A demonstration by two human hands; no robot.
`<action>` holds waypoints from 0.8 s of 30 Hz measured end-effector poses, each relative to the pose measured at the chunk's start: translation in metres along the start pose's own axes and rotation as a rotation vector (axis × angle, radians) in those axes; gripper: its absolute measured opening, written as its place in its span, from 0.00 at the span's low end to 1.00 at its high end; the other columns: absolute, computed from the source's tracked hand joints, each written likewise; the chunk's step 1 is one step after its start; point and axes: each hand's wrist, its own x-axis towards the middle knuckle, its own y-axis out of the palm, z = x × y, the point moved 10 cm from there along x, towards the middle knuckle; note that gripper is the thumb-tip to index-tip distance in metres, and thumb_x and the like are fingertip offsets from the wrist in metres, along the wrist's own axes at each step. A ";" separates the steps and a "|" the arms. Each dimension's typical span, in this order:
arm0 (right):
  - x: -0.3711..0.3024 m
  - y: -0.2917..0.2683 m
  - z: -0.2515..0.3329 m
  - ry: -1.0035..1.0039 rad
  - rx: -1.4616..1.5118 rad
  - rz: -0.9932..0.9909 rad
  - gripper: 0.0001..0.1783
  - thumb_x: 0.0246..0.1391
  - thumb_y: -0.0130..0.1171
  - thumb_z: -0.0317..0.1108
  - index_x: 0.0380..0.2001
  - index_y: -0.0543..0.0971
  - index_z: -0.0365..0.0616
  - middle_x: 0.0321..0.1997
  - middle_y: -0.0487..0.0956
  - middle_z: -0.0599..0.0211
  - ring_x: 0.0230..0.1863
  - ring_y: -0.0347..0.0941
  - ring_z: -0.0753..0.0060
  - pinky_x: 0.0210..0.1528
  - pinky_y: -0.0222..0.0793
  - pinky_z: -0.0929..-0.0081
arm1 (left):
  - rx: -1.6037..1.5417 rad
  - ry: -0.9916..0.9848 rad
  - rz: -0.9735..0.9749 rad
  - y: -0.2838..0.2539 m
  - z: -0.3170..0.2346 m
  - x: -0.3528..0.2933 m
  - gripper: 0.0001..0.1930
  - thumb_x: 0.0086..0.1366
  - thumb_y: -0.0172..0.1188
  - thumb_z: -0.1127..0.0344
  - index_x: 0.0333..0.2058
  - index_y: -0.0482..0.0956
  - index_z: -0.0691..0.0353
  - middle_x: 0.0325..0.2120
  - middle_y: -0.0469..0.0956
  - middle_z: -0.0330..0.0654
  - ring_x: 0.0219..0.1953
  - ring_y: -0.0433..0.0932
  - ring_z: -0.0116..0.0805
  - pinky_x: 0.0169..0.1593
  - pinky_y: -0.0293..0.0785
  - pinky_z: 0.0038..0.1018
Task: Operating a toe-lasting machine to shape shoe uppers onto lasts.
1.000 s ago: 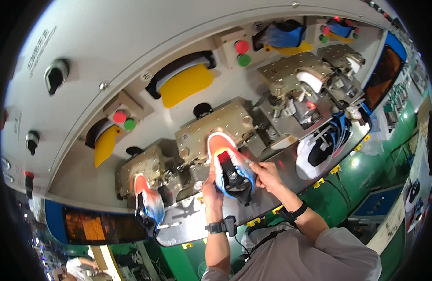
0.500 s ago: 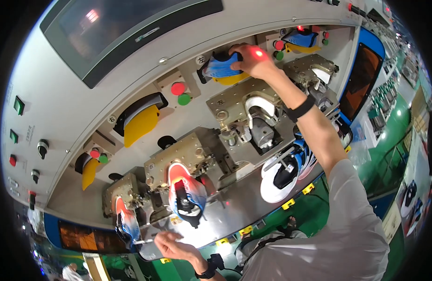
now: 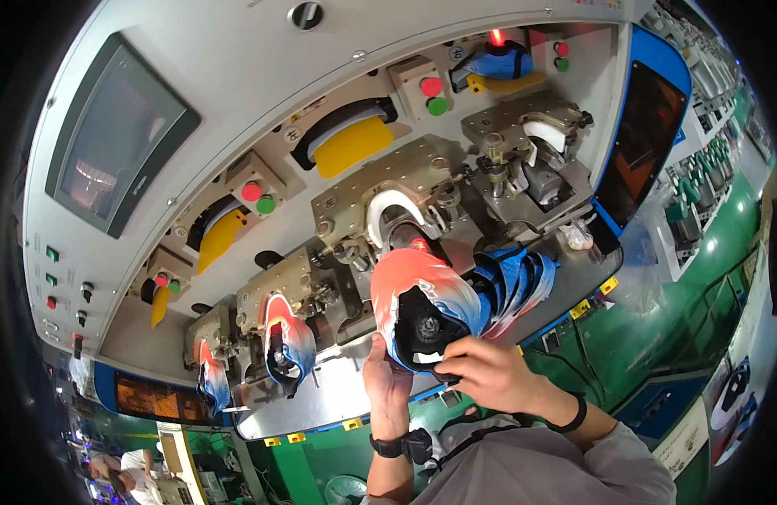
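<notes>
Both my hands hold a shoe upper [image 3: 443, 290], coral at the toe, fading through white to blue at the heel, with a black lining. It is in front of a metal clamp station [image 3: 397, 210] with a white curved pad. My left hand [image 3: 387, 379] grips the heel end from the left, partly hidden by the upper. The fingers of my right hand [image 3: 489, 370] pinch the heel collar from the right. Right behind the upper lie several blue uppers [image 3: 519, 282] stacked on the metal ledge. Two further coral-and-blue uppers, a nearer one [image 3: 289, 341] and a farther one [image 3: 212, 379], sit on stations to the left.
A yellow heel form [image 3: 353, 147] stands above the clamp station, with red [image 3: 431, 87] and green [image 3: 437, 106] buttons beside it. Another blue upper [image 3: 502, 63] hangs on the far right form. A screen [image 3: 119, 139] is at upper left. Yellow blocks [image 3: 580, 308] line the ledge.
My right hand has left the upper form, where the blue upper no longer hangs, and come down. Both hands now hold an upper; my left was empty. The view has shifted.
</notes>
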 end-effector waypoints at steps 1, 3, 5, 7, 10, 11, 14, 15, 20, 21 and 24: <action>-0.003 -0.009 -0.016 0.124 0.314 -0.003 0.15 0.46 0.64 0.22 0.40 0.80 0.44 0.46 0.76 0.64 0.30 0.78 0.81 0.25 0.73 0.83 | -0.006 -0.037 0.015 0.000 0.009 0.002 0.18 0.74 0.44 0.60 0.54 0.70 0.67 0.51 0.77 0.47 0.52 0.77 0.40 0.58 0.73 0.39; -0.036 -0.025 -0.076 0.428 0.820 -0.267 0.14 0.52 0.65 0.27 0.43 0.79 0.38 0.48 0.77 0.64 0.28 0.78 0.81 0.22 0.67 0.89 | 0.002 -0.054 0.014 0.004 0.020 0.017 0.18 0.74 0.45 0.61 0.54 0.70 0.67 0.51 0.77 0.47 0.51 0.77 0.40 0.58 0.73 0.39; -0.073 -0.019 -0.139 0.994 0.888 -0.463 0.19 0.58 0.63 0.41 0.43 0.78 0.35 0.44 0.79 0.64 0.24 0.76 0.80 0.16 0.60 0.89 | 0.007 -0.060 -0.002 -0.002 0.027 0.035 0.18 0.74 0.46 0.61 0.54 0.70 0.68 0.50 0.77 0.47 0.51 0.77 0.40 0.57 0.72 0.39; -0.073 -0.006 -0.176 1.105 0.880 -0.396 0.22 0.59 0.60 0.47 0.43 0.77 0.35 0.42 0.79 0.64 0.22 0.75 0.81 0.15 0.58 0.88 | 0.043 -0.060 0.012 -0.006 0.034 0.059 0.18 0.73 0.46 0.61 0.54 0.71 0.67 0.51 0.77 0.46 0.53 0.76 0.41 0.61 0.69 0.41; -0.059 0.009 -0.217 1.210 0.767 -0.349 0.26 0.60 0.58 0.53 0.41 0.76 0.37 0.37 0.79 0.66 0.18 0.71 0.80 0.13 0.53 0.86 | 0.048 -0.035 -0.030 -0.008 0.025 0.082 0.17 0.73 0.47 0.62 0.53 0.72 0.67 0.51 0.77 0.46 0.52 0.76 0.40 0.60 0.70 0.40; -0.053 0.005 -0.224 1.210 0.662 -0.372 0.25 0.60 0.57 0.54 0.39 0.76 0.38 0.33 0.78 0.68 0.16 0.69 0.79 0.13 0.51 0.86 | 0.038 -0.046 -0.038 -0.007 0.022 0.087 0.17 0.73 0.47 0.63 0.53 0.72 0.67 0.50 0.78 0.46 0.51 0.77 0.40 0.60 0.70 0.40; -0.041 0.026 -0.234 1.287 0.793 -0.321 0.26 0.58 0.59 0.56 0.36 0.76 0.39 0.28 0.75 0.70 0.14 0.67 0.80 0.11 0.50 0.85 | 0.020 -0.076 0.041 -0.005 0.018 0.108 0.16 0.73 0.48 0.63 0.52 0.72 0.68 0.48 0.79 0.46 0.49 0.79 0.40 0.57 0.73 0.39; -0.045 0.041 -0.232 1.361 0.933 -0.252 0.27 0.57 0.60 0.56 0.36 0.76 0.39 0.27 0.74 0.70 0.13 0.65 0.80 0.11 0.50 0.85 | 0.058 -0.080 0.076 -0.001 0.019 0.109 0.16 0.73 0.48 0.63 0.52 0.72 0.68 0.48 0.79 0.46 0.48 0.79 0.39 0.56 0.74 0.39; -0.030 0.038 -0.267 1.214 0.939 -0.407 0.17 0.58 0.63 0.44 0.30 0.75 0.39 0.17 0.68 0.74 0.12 0.62 0.82 0.10 0.46 0.82 | 0.152 -0.031 0.017 0.012 0.017 0.124 0.14 0.72 0.49 0.64 0.47 0.75 0.69 0.43 0.80 0.46 0.42 0.81 0.38 0.47 0.79 0.36; -0.028 0.039 -0.270 1.214 0.937 -0.407 0.17 0.58 0.63 0.44 0.30 0.75 0.39 0.17 0.68 0.74 0.12 0.62 0.82 0.10 0.46 0.82 | 0.150 -0.032 0.019 0.012 0.018 0.127 0.14 0.72 0.49 0.64 0.47 0.75 0.69 0.43 0.80 0.46 0.42 0.81 0.38 0.47 0.79 0.36; -0.029 0.043 -0.279 1.254 0.883 -0.399 0.16 0.58 0.63 0.42 0.29 0.76 0.38 0.18 0.69 0.75 0.11 0.60 0.83 0.09 0.45 0.82 | 0.192 0.004 -0.079 0.005 0.014 0.123 0.12 0.72 0.49 0.66 0.43 0.77 0.69 0.40 0.81 0.45 0.38 0.81 0.36 0.42 0.80 0.31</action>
